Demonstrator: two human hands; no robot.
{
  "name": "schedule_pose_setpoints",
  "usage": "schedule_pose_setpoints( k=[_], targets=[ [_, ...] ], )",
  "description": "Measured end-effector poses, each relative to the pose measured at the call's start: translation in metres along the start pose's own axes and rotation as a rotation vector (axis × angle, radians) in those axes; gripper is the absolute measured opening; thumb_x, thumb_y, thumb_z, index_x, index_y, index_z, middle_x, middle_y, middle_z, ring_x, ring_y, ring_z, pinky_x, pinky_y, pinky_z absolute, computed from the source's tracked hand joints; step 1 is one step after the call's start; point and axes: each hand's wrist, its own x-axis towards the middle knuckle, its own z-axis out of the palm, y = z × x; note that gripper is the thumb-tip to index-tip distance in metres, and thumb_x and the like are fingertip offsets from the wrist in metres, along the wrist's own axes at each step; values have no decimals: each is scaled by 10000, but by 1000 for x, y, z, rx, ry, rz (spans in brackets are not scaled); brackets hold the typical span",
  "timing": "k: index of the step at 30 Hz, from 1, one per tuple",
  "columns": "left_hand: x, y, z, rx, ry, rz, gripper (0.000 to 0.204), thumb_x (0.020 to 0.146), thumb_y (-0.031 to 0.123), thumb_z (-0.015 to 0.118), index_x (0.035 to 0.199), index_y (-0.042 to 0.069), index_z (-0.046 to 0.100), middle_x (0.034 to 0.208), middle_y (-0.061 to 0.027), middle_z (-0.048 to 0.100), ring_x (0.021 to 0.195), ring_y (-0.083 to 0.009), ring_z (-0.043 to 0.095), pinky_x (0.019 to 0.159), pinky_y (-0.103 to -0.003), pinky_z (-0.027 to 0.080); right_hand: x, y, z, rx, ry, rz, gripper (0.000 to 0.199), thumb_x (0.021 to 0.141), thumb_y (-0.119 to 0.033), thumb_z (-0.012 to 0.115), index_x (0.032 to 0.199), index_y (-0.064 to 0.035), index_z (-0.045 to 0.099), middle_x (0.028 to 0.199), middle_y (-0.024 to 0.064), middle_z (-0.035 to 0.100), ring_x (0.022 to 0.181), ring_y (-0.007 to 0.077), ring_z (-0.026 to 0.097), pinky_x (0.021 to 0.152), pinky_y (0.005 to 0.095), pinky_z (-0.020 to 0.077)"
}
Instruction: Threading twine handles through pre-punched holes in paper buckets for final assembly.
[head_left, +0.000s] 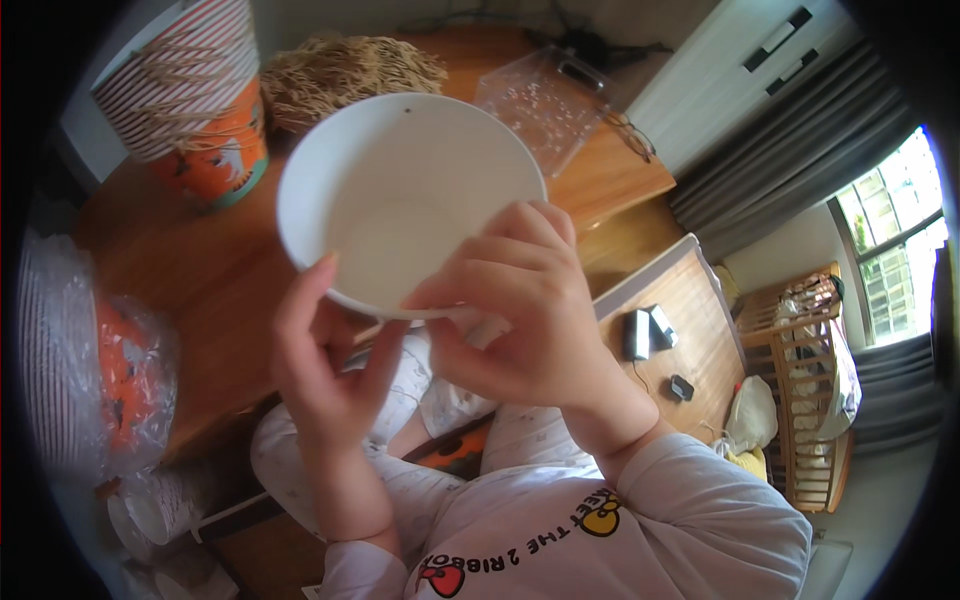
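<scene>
A round paper bucket [385, 215], white inside, is tilted with its mouth toward me above the wooden table. A small dark hole shows near its far rim. At the near left, my left hand [325, 355] steadies the rim between finger and thumb. My right hand [520, 310] pinches the near right part of the rim, its fingertips over the edge; whether something small lies between them is hidden. Behind, to the left, stands a stack of orange paper buckets [205, 110] with twisted cord handles. A heap of tan twisted cords [345, 75] lies beside it.
A clear plastic box [545, 110] with small light bits sits at the back of the wooden table [200, 270], near eyeglasses [632, 138]. Plastic-wrapped buckets [105, 365] stand at the left. A lower table [660, 290] with small devices and a wooden crib [800, 400] are at the right.
</scene>
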Motion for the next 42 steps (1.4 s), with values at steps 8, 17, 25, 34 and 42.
schedule_pose_setpoints(
  k=[8, 17, 25, 34, 42],
  targets=[
    [0, 4, 0, 11, -2, -54, 682, 747, 81, 851, 1338, 35, 514, 913, -68, 655, 641, -87, 558, 533, -217, 451, 4, -1, -2, -43, -56, -24, 211, 610, -89, 712, 813, -140, 682, 758, -21, 617, 774, 211, 541, 792, 356, 379],
    [3, 6, 0, -28, 9, -96, 713, 740, 82, 855, 1361, 45, 506, 969, -87, 675, 682, -103, 597, 573, -238, 498, 7, 6, -18, 90, -176, -11, 219, 672, -54, 708, 887, -101, 701, 868, 34, 667, 903, 243, 598, 902, 376, 402],
    [9, 14, -6, 142, -12, -51, 698, 733, 67, 849, 1350, 41, 524, 918, -82, 679, 578, -90, 527, 515, -222, 445, 9, 16, -21, 217, -139, -64, 202, 695, -9, 748, 889, -60, 730, 824, 60, 693, 777, 217, 610, 805, 361, 434],
    [3, 15, -6, 115, -8, -98, 688, 745, 29, 829, 1356, 24, 514, 805, -43, 618, 552, -74, 472, 497, -206, 396, 7, 31, -20, 397, -14, -62, 99, 782, -41, 773, 875, -50, 741, 845, 31, 718, 813, 171, 621, 780, 322, 445],
    [2, 13, 2, -75, -30, -97, 709, 822, -90, 707, 1442, -30, 369, 797, -72, 633, 660, -82, 588, 636, -210, 492, 38, 132, -44, 46, 404, 371, 149, 843, -113, 732, 960, -22, 750, 852, 61, 727, 760, 121, 642, 708, 275, 511]
  ],
)
